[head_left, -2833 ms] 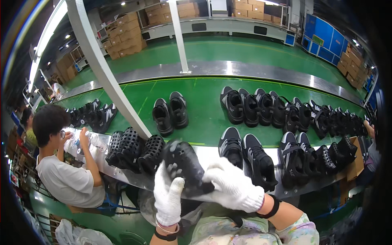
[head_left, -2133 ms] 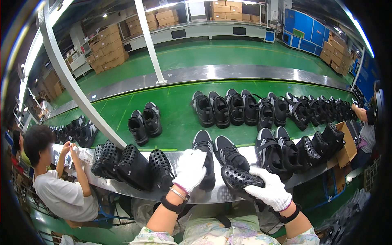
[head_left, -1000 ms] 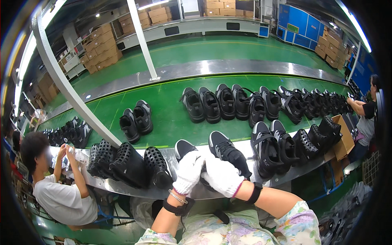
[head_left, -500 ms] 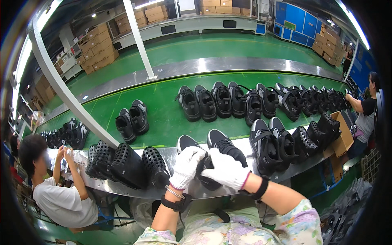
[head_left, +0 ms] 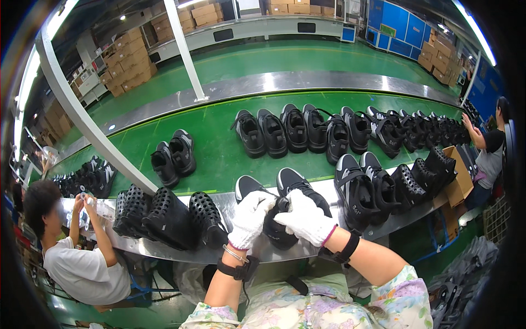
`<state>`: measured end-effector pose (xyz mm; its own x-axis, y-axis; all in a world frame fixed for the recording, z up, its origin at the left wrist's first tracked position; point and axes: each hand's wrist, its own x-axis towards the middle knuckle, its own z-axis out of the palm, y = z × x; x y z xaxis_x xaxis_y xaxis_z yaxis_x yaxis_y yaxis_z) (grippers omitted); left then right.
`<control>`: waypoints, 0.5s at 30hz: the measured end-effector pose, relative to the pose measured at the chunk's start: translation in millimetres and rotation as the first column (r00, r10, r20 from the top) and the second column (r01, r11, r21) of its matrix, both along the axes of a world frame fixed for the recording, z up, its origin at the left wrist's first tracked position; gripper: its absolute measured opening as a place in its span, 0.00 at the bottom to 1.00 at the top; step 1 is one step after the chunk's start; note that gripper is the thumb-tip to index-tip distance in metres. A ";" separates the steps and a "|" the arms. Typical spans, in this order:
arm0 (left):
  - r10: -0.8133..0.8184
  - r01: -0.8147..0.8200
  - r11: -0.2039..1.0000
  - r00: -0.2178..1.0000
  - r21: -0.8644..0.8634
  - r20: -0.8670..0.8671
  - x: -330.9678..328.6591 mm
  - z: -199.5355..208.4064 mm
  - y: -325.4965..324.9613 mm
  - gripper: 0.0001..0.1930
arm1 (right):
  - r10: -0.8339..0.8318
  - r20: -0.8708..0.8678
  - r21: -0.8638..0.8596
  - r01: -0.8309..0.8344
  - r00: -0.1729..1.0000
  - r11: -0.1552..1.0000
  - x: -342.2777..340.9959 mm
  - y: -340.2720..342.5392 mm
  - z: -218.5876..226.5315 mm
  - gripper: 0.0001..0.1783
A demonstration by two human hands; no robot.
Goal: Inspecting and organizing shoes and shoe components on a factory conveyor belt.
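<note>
My left hand, in a white knit glove, grips the collar of a black shoe with a pale grey toe edge. The glove hides much of its laces and opening. At the other side of that opening, my right hand, gloved too, has its thumb and fingers closed on the collar near the heel. What exactly lies between the fingers is partly hidden. The matching shoe stands just right, partly behind my right hand. Both shoes rest at the metal edge of the green bench, toes pointing away from me.
Right of my hands stand more black shoes, perforated black shoe forms and a cardboard box. More forms stand left. A shoe row lines the green belt. A white post rises left; co-workers sit on both sides.
My right hand has shifted slightly, its fingers now drawn in at the shoe's collar. My left hand stays on the shoe. The right co-worker's hands have lifted.
</note>
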<state>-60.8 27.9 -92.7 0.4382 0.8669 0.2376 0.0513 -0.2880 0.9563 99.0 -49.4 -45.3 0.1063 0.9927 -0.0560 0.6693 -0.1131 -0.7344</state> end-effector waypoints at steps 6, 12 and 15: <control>0.011 -0.011 1.000 1.000 0.004 -0.018 -1.8 1.6 0.7 0.05 | 0.191 0.245 -0.014 -0.194 0.950 0.981 2.9 4.1 17.5 0.27; 0.049 -0.048 0.998 0.998 0.052 -0.031 -2.1 2.8 -1.7 0.04 | 0.140 0.071 -0.113 -0.131 0.988 0.985 -1.6 0.3 28.0 0.32; 0.045 -0.040 0.996 0.997 0.082 -0.058 -0.8 1.3 -2.3 0.05 | 0.144 0.116 -0.135 -0.128 0.983 0.983 -0.9 -1.3 28.4 0.33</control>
